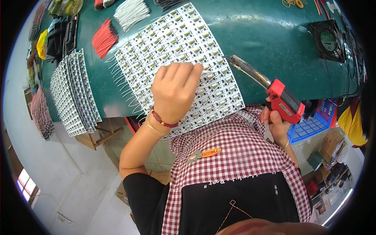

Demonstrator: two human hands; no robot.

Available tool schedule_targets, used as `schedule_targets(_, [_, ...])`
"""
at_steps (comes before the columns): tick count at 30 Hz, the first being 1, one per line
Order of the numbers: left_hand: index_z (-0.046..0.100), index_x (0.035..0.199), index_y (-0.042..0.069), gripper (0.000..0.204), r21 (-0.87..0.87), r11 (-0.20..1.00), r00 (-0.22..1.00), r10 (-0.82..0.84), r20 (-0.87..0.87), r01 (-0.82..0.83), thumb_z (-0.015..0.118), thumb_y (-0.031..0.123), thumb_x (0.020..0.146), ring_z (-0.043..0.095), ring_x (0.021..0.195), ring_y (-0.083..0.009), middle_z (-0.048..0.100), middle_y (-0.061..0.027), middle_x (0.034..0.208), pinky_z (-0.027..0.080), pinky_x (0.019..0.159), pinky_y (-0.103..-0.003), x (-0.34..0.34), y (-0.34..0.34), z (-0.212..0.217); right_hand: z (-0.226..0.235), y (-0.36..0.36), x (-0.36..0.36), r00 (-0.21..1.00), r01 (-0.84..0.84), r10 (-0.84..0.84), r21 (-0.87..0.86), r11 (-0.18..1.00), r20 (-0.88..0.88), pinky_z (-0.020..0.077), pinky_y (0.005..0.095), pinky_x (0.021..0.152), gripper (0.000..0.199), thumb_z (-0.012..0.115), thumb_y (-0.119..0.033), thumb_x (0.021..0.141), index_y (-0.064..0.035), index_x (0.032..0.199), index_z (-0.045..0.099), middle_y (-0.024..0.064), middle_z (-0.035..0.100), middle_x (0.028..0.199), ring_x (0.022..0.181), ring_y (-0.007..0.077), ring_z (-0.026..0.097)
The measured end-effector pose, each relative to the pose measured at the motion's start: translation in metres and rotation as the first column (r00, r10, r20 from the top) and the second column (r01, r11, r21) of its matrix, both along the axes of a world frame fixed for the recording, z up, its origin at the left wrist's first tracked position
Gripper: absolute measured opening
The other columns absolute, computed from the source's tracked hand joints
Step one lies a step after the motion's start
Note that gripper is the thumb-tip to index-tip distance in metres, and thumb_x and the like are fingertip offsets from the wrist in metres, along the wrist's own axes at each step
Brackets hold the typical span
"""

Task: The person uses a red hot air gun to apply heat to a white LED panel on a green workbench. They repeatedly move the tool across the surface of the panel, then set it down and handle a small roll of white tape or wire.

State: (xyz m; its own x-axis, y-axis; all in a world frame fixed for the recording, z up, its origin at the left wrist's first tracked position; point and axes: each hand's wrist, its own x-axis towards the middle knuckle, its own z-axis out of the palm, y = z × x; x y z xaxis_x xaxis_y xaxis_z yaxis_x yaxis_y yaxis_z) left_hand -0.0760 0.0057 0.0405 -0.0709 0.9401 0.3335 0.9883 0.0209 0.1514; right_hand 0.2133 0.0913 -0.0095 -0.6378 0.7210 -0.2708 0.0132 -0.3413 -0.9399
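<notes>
A large white panel of circuit boards (225, 88), covered with small components, lies on the table and reaches over its near edge. Above its middle, my left hand (175, 88) is closed with the knuckles up; its fingertips are hidden. A thin white wire (210, 72) shows beside its index finger. White wire ends (127, 92) stick out along the panel's left edge. My right hand (277, 124) grips a red soldering gun (281, 100) by its handle, at the right of the panel. The gun's tip points left, close to the panel's right edge.
Bundles of red wires (104, 38) and white wires (131, 14) lie beyond the panel on the green table (270, 43). More circuit panels (72, 94) are stacked at the left. A black fan (328, 40) stands at the far right. Below the table edge is a blue crate (311, 127).
</notes>
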Motion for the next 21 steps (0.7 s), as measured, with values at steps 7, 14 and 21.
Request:
schedule_targets(7, [0.066, 0.094, 0.006, 0.029, -0.062, 0.997, 0.992, 0.045, 0.119, -0.038, 0.064, -0.004, 0.067, 0.059, 0.067, -0.0204, 0.062, -0.0056, 0.081, 0.047, 0.057, -0.031, -0.006, 0.001, -0.006, 0.004, 0.001, -0.009, 1.000, -0.001, 0.001, -0.009, 1.000, -0.013, 0.0417, 0.0257, 0.049, 0.049, 0.060, -0.033, 0.092, 0.0034, 0.121, 0.047, 0.0067, 0.053, 0.064, 0.049, 0.0108, 0.046])
schedule_targets(14, [0.065, 0.100, -0.001, 0.028, -0.038, 0.992, 0.991, -0.116, 0.066, 0.118, 0.063, -0.002, 0.072, 0.059, 0.069, -0.0214, 0.058, -0.0073, 0.079, 0.048, 0.061, -0.032, -0.006, 0.009, -0.017, 0.003, -0.004, -0.008, 1.000, -0.024, 0.024, -0.020, 1.000, 0.019, 0.0425, 0.0263, 0.049, 0.048, 0.060, -0.034, 0.092, 0.0029, 0.121, 0.048, 0.0070, 0.053, 0.065, 0.049, 0.0111, 0.047])
schedule_targets(21, [0.064, 0.099, -0.001, 0.028, -0.071, 0.991, 0.993, -0.114, 0.036, 0.116, 0.063, -0.001, 0.072, 0.058, 0.072, -0.0210, 0.057, -0.0076, 0.081, 0.047, 0.062, -0.032, -0.005, 0.007, -0.018, 0.006, -0.008, -0.008, 1.000, 0.019, -0.019, -0.090, 0.996, -0.002, 0.0436, 0.0251, 0.051, 0.022, 0.059, -0.019, 0.093, 0.0013, 0.084, 0.056, 0.0073, 0.055, 0.066, 0.056, 0.0115, 0.052])
